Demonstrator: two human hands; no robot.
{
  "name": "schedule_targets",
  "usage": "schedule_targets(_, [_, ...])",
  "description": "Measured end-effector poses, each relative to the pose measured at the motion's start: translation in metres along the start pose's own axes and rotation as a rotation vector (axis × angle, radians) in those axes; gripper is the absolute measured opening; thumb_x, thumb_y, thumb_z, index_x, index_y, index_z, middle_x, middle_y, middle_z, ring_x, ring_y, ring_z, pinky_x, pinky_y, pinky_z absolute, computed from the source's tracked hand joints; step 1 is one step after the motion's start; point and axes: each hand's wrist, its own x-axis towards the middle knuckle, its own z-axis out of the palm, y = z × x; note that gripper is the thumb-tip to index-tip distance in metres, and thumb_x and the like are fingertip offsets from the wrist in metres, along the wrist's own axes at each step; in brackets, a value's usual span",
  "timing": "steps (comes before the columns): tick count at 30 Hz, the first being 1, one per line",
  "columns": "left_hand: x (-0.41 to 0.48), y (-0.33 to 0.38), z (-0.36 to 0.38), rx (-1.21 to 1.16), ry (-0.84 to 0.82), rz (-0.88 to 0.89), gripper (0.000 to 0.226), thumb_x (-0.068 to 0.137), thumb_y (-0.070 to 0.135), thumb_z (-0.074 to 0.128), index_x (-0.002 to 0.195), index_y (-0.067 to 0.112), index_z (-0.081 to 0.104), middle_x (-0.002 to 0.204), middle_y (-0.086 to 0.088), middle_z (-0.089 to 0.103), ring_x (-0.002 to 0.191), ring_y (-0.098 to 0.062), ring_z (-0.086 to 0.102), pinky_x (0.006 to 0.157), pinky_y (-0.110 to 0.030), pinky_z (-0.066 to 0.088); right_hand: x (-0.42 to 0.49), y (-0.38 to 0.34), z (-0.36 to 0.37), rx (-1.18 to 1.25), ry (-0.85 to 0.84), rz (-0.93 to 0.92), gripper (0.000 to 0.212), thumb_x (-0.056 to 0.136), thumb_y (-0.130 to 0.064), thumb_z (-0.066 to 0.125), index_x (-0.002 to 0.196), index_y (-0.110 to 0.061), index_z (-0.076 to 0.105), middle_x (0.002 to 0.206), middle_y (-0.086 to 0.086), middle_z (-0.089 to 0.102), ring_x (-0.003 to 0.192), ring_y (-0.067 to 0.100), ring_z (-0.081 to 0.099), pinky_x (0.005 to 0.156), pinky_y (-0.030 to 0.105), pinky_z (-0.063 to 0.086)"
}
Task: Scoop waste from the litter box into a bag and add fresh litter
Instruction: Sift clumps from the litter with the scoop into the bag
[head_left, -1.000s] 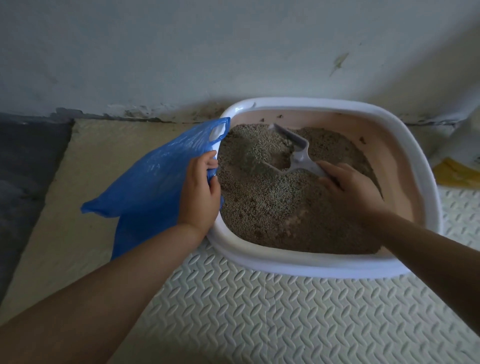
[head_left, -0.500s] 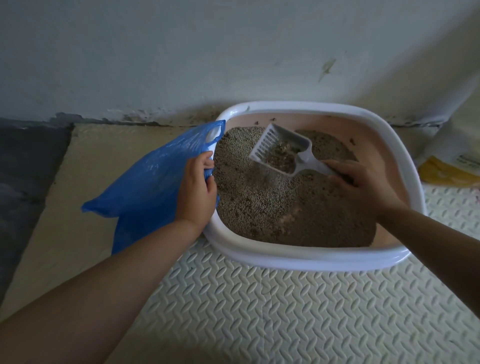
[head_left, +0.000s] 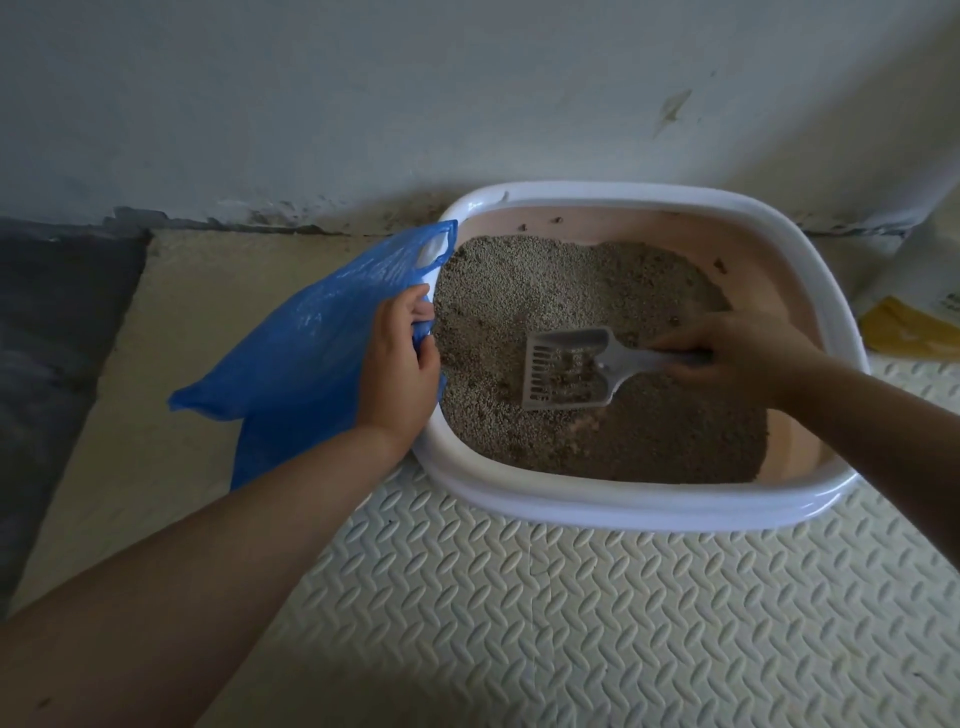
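Note:
A white-rimmed litter box (head_left: 613, 506) with pink inner walls stands against the wall, filled with grey-brown litter (head_left: 524, 291). My right hand (head_left: 737, 351) grips the handle of a grey slotted scoop (head_left: 566, 371), which is held over the litter in the middle of the box with some clumps in it. My left hand (head_left: 402, 371) clutches the edge of a blue plastic bag (head_left: 306, 353) at the box's left rim. The bag hangs to the left of the box.
A cream patterned foam mat (head_left: 571, 613) covers the floor in front. A dark cushion or mat (head_left: 47, 332) lies at far left. A white and yellow sack (head_left: 919, 317) stands to the right of the box. The wall runs right behind.
The scoop came up out of the far litter, then moved nearer and lower to the box's middle, turned flatter. My left hand stayed on the bag.

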Motion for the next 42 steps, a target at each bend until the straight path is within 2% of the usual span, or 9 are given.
schedule_targets(5, [-0.001,-0.001,0.000,-0.035,-0.003,-0.015,0.041,0.090,-0.006,0.050,0.128,0.005,0.046,0.115,-0.006,0.052,0.110,-0.012,0.052,0.099,-0.024,0.043,0.015,-0.018,0.004,-0.153,-0.068,-0.050,0.027,0.087,-0.038,0.054,0.110,-0.048,0.064,0.069,-0.011,0.060,0.064,0.010,0.056,0.063,0.034,0.050])
schedule_targets(9, [-0.001,-0.002,0.000,-0.054,0.004,-0.014,0.041,0.089,-0.007,0.049,0.128,0.005,0.046,0.116,-0.008,0.053,0.110,-0.014,0.053,0.099,-0.024,0.043,0.025,-0.042,0.015,-0.180,-0.063,-0.080,0.022,0.092,-0.039,0.048,0.104,-0.038,0.066,0.067,-0.008,0.059,0.057,0.006,0.050,0.046,0.021,0.030])
schedule_targets(14, [-0.001,-0.004,0.001,-0.069,0.003,-0.022,0.042,0.089,-0.007,0.049,0.129,0.006,0.046,0.115,-0.009,0.054,0.110,-0.014,0.053,0.100,-0.025,0.043,0.040,-0.073,0.053,-0.051,0.071,-0.085,0.021,0.095,-0.036,0.044,0.098,-0.030,0.063,0.071,-0.007,0.056,0.059,0.010,0.049,0.047,0.019,0.025])
schedule_targets(21, [0.000,-0.004,0.001,-0.061,-0.004,-0.027,0.042,0.089,-0.006,0.049,0.129,0.007,0.046,0.116,-0.007,0.053,0.110,-0.013,0.053,0.100,-0.026,0.044,0.047,-0.050,0.075,0.290,0.072,-0.069,0.032,0.097,-0.028,0.049,0.128,-0.025,0.058,0.087,-0.002,0.057,0.077,0.017,0.054,0.064,0.030,0.037])
schedule_targets(24, [0.000,-0.004,0.001,-0.057,-0.014,-0.033,0.042,0.089,-0.006,0.049,0.129,0.008,0.046,0.116,-0.007,0.053,0.110,-0.011,0.052,0.100,-0.025,0.044,0.043,-0.039,0.076,0.413,0.112,-0.001,0.034,0.096,-0.027,0.051,0.130,-0.029,0.056,0.090,-0.013,0.057,0.080,0.012,0.055,0.068,0.029,0.039])
schedule_targets(26, [-0.001,-0.004,0.000,-0.053,-0.011,-0.024,0.042,0.090,-0.006,0.049,0.129,0.007,0.046,0.116,-0.006,0.053,0.110,-0.012,0.052,0.100,-0.027,0.044,0.037,-0.029,0.075,0.424,0.154,0.021,0.035,0.096,-0.028,0.051,0.131,-0.029,0.054,0.086,-0.017,0.053,0.079,0.011,0.053,0.069,0.029,0.039])
schedule_targets(30, [-0.001,-0.003,0.001,-0.049,-0.004,-0.020,0.041,0.090,-0.006,0.049,0.128,0.007,0.046,0.116,-0.006,0.052,0.110,-0.012,0.052,0.100,-0.027,0.044,0.017,-0.010,0.071,0.429,0.194,0.057,0.035,0.096,-0.028,0.051,0.131,-0.029,0.054,0.088,-0.006,0.056,0.081,0.016,0.055,0.074,0.036,0.043])
schedule_targets(38, [0.000,-0.003,0.001,-0.030,-0.011,-0.011,0.042,0.090,-0.006,0.049,0.129,0.007,0.045,0.117,-0.007,0.052,0.110,-0.012,0.052,0.100,-0.028,0.044,-0.019,0.012,0.053,0.365,0.213,-0.014,0.039,0.094,-0.040,0.047,0.131,-0.030,0.054,0.094,-0.003,0.059,0.081,0.014,0.057,0.072,0.036,0.048])
schedule_targets(42, [0.000,-0.003,0.000,-0.012,-0.017,-0.021,0.041,0.090,-0.005,0.049,0.129,0.008,0.046,0.118,-0.006,0.052,0.109,-0.009,0.051,0.099,-0.026,0.043,-0.028,0.015,0.042,0.321,0.260,-0.026,0.036,0.093,-0.021,0.056,0.129,-0.027,0.057,0.091,-0.002,0.060,0.077,0.013,0.056,0.067,0.025,0.043])
